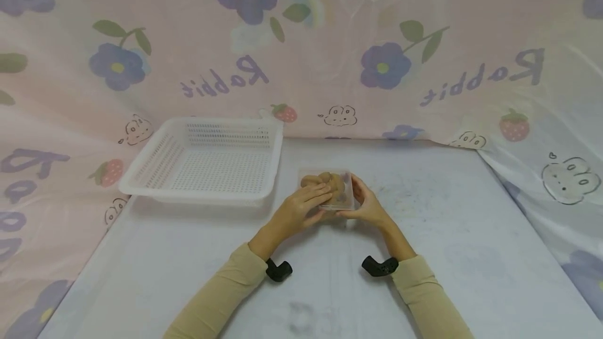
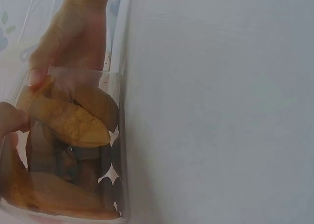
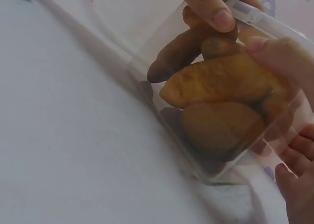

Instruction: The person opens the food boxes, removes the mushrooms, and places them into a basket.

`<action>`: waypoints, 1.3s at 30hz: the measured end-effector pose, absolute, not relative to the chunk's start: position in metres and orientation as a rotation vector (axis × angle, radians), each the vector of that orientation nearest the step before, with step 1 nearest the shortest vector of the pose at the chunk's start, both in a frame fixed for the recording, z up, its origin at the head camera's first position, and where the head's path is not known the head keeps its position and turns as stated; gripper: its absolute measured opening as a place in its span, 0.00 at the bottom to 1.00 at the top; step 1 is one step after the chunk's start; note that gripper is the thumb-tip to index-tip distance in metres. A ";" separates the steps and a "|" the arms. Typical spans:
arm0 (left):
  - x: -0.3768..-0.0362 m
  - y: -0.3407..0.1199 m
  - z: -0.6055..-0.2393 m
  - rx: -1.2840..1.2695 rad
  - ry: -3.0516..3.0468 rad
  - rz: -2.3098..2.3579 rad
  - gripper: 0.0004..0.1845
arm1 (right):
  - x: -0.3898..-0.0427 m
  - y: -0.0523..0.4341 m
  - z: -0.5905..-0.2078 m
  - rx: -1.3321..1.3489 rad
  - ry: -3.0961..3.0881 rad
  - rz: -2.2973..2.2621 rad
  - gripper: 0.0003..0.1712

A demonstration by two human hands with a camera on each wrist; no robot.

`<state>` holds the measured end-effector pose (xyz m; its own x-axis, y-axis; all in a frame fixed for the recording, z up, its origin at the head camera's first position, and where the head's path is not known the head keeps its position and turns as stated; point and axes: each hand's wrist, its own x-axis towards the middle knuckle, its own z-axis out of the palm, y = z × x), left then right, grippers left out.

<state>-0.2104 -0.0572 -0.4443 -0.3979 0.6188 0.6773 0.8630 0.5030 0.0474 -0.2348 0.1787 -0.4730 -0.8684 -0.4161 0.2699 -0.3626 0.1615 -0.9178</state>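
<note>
A clear plastic box (image 1: 349, 198) is held up at the middle of the table, filled with several brown, tapered pieces (image 1: 336, 186) that look like sweet potatoes. My right hand (image 1: 369, 207) grips its right side, with the thumb near the front corner. Fingers of my left hand (image 1: 298, 209) lie across the pieces from the left, and its thumb is near the front wall. Whether they pinch a piece or the wall is hidden. The left wrist view shows the pieces (image 2: 73, 123) through the wall; in the right wrist view fingertips (image 3: 223, 20) overlap pieces near the rim.
A white perforated basket (image 1: 200, 195) stands at the back left of the white-covered table (image 1: 452, 260), left of the box. Patterned cloth (image 1: 311, 61) hangs behind and at both sides. Each wrist wears a black device (image 1: 280, 271).
</note>
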 end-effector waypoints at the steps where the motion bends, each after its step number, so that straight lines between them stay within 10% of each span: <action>1: -0.211 -0.057 -0.445 -1.206 -2.146 -0.533 0.23 | -0.235 0.179 -0.474 -0.786 2.367 -1.845 0.62; 39: -0.210 -0.059 -0.431 -1.241 -2.182 -0.465 0.21 | -0.233 0.180 -0.475 -0.719 2.392 -1.808 0.60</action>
